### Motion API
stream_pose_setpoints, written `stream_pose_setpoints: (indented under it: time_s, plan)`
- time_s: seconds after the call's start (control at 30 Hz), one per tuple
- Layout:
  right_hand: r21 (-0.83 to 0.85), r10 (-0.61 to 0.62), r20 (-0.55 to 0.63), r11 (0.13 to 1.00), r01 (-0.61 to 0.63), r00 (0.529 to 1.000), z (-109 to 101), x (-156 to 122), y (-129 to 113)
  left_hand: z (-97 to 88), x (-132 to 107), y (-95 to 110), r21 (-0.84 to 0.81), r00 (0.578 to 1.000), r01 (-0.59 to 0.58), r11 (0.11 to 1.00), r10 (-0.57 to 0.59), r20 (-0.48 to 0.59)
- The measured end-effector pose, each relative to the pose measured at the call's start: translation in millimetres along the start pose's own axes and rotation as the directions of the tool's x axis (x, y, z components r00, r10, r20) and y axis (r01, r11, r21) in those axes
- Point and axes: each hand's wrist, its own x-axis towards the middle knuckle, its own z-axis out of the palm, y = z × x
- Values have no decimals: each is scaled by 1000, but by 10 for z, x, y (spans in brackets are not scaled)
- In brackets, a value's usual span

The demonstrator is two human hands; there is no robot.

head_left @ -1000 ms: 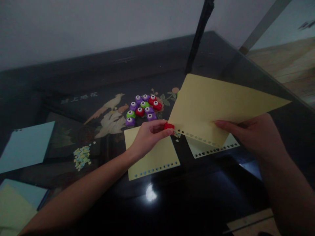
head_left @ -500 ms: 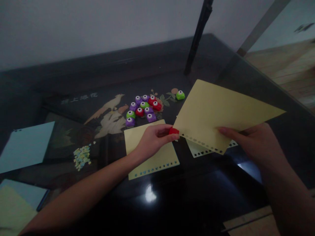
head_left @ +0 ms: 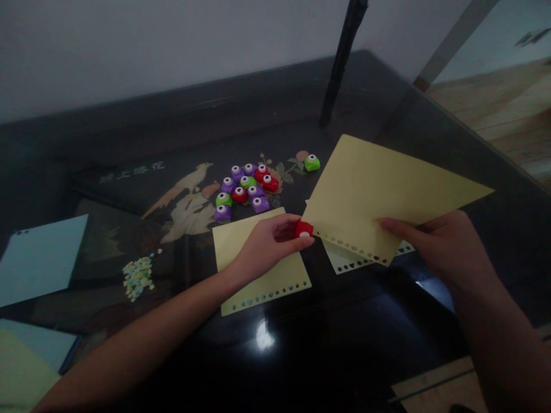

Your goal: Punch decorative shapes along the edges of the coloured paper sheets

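The yellow sheet [head_left: 387, 189] is up off the dark surface [head_left: 310, 344], tilted, I'd guess so its holed edge can meet the red punch [head_left: 303, 228] at its left corner. Across from me the other punches [head_left: 247, 182] sit bunched together, probably to be within reach. The left hand [head_left: 269, 238] has its grip closed round the red punch, thumb against fingers; the right hand [head_left: 447, 244] pinches the sheet, thumb on top, fingertips hidden underneath.
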Motion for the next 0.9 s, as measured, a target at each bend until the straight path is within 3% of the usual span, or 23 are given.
stream_pose_setpoints:
  time_s: [0.5,0.9]
  plan:
    - [-49,-72,-62,996,69,995,-40,-12,25,-43,40,-41,-21,999,-48,999,48,20]
    - [10,-49,-137,999,51,989,-82,-18,14,-65,35,-35,24,996,-81,996,80,26]
